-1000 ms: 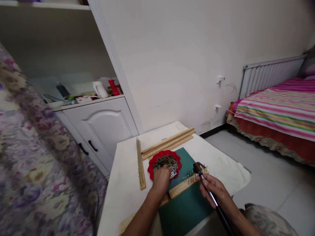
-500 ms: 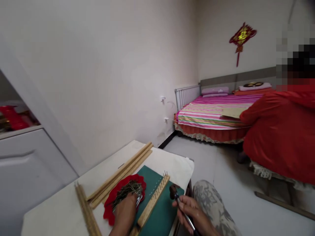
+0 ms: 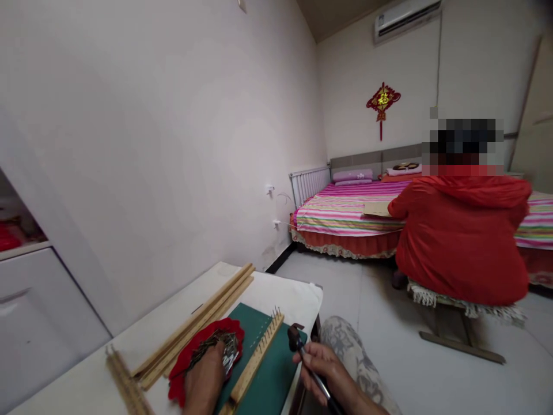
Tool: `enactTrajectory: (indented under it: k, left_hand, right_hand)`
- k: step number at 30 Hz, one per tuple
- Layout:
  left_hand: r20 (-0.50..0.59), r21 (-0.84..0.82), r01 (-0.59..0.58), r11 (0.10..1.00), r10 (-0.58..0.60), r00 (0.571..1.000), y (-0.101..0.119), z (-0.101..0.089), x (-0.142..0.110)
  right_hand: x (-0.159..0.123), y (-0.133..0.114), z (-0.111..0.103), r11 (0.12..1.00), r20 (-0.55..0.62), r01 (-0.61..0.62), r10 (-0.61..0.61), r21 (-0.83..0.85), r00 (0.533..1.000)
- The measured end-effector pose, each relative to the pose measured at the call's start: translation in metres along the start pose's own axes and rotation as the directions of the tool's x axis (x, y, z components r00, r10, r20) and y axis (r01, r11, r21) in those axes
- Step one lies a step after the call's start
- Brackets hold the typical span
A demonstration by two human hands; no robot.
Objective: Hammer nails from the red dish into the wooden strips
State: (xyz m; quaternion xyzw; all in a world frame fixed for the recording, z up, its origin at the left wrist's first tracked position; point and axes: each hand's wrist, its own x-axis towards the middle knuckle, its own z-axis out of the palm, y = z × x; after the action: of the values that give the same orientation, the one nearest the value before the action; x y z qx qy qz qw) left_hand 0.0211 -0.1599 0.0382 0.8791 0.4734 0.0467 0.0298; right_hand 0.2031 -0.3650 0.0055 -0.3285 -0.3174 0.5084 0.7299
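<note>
My left hand (image 3: pixel 205 377) reaches into a red scalloped bowl (image 3: pixel 175 383) filled with loose nails (image 3: pixel 224 336). Its fingers are bent together among the nails, and the fingertips are hidden. In my right hand (image 3: pixel 330 369) is a hammer (image 3: pixel 295 337) with a dark head and a shiny shaft, gripped along the handle and held over the mat's right edge. Between the hands, a wooden strip (image 3: pixel 253 369) with rows of small holes lies on a green mat (image 3: pixel 276 374). Several nails stand upright along its far end.
Long wooden strips (image 3: pixel 203 320) lie behind the bowl on the white-covered table (image 3: pixel 276 288). Another strip (image 3: pixel 125 380) bristling with nails is at the left. A person in a red jacket (image 3: pixel 462 242) sits with their back to me by a striped bed (image 3: pixel 332 216).
My view has swung right, bringing the seated person and the bed into sight. The left hand stays in the bowl. The hammer has shifted from over the strip to its right.
</note>
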Motion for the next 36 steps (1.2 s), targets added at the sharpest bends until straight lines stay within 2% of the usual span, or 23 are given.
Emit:
enactTrajectory:
  k: [2,5,6,7,8,9,10,11,12,13,14,16,19,22,24,25,27,29,31,33,36]
  left_hand:
    - [-0.106,-0.034,-0.003,0.999,-0.001,0.994,0.001,-0.002,-0.006]
    - [-0.242,-0.267,-0.016,0.964,-0.051,0.969,0.005,0.001,-0.019]
    - [-0.28,-0.388,-0.035,0.921,-0.081,0.956,0.008,0.003,-0.025]
    - [-0.276,-0.543,-0.04,0.839,-0.133,0.952,0.012,0.006,-0.032]
    - [-0.234,-0.713,-0.034,0.7,-0.192,0.953,0.018,0.011,-0.04]
    - [-0.16,-0.861,-0.006,0.508,-0.261,0.952,0.025,0.016,-0.049]
    - [-0.086,-0.955,-0.001,0.295,-0.276,0.957,0.035,0.022,-0.058]
    - [-0.027,-0.996,-0.002,0.085,-0.289,0.957,0.045,0.029,-0.068]
    - [0.033,-0.994,0.007,-0.105,-0.25,0.968,0.057,0.036,-0.079]
    - [0.076,-0.967,0.024,-0.253,-0.2,0.977,0.068,0.042,-0.089]
    - [0.103,-0.932,0.043,-0.359,-0.15,0.983,0.079,0.049,-0.099]
    - [0.122,-0.858,0.055,-0.511,-0.098,0.988,0.095,0.058,-0.114]
    - [0.148,-0.806,0.077,-0.588,-0.074,0.986,0.102,0.068,-0.124]
    - [0.173,-0.838,0.116,-0.533,-0.059,0.983,0.098,0.076,-0.123]
    - [0.17,-0.917,0.133,-0.377,-0.067,0.983,0.095,0.079,-0.12]
    - [0.152,-0.961,0.128,-0.245,-0.08,0.985,0.095,0.08,-0.119]
    - [0.057,-0.993,0.065,0.096,-0.09,0.994,0.095,0.078,-0.118]
    - [-0.088,-0.91,-0.063,0.411,-0.044,0.995,0.098,0.073,-0.118]
    - [-0.198,-0.772,-0.178,0.61,0.035,0.979,0.1,0.067,-0.117]
    - [-0.23,-0.685,-0.207,0.699,0.062,0.971,0.099,0.062,-0.113]
    - [-0.221,-0.69,-0.113,0.715,-0.06,0.973,0.091,0.062,-0.097]
  right_hand:
    - [-0.002,0.001,0.002,1.0,-0.004,-0.011,0.011,-0.01,1.0]
    - [-0.005,0.01,0.002,0.999,-0.01,-0.039,0.039,-0.025,0.999]
    - [-0.005,0.015,0.002,0.998,-0.01,-0.05,0.049,-0.03,0.999]
    - [-0.005,0.02,0.002,0.998,-0.011,-0.058,0.058,-0.036,0.998]
    - [-0.005,0.027,0.003,0.997,-0.012,-0.066,0.066,-0.042,0.998]
    - [-0.005,0.033,0.003,0.996,-0.015,-0.074,0.073,-0.051,0.997]
    - [-0.005,0.04,0.004,0.995,-0.02,-0.079,0.078,-0.06,0.997]
    - [-0.005,0.046,0.005,0.994,-0.027,-0.083,0.081,-0.071,0.996]
    - [-0.006,0.052,0.007,0.993,-0.035,-0.085,0.083,-0.083,0.996]
    - [-0.008,0.057,0.008,0.992,-0.045,-0.087,0.083,-0.095,0.996]
    - [-0.009,0.062,0.01,0.99,-0.053,-0.088,0.083,-0.106,0.995]
    - [-0.013,0.068,0.011,0.988,-0.061,-0.095,0.087,-0.126,0.994]
    - [-0.015,0.07,0.01,0.982,-0.061,-0.108,0.1,-0.153,0.993]
    - [-0.011,0.066,0.006,0.973,-0.042,-0.126,0.12,-0.192,0.992]
    - [-0.006,0.063,0.002,0.965,-0.025,-0.136,0.133,-0.225,0.991]
    - [-0.004,0.061,0.001,0.96,-0.026,-0.138,0.136,-0.244,0.99]
    - [-0.001,0.058,-0.002,0.947,-0.037,-0.142,0.137,-0.287,0.99]
    - [0.002,0.057,-0.004,0.934,-0.037,-0.153,0.149,-0.324,0.988]
    - [0.004,0.055,-0.007,0.926,-0.019,-0.17,0.174,-0.336,0.985]
    - [0.008,0.053,-0.011,0.921,-0.01,-0.201,0.209,-0.333,0.978]
    - [0.012,0.05,-0.024,0.919,-0.038,-0.26,0.261,-0.295,0.965]
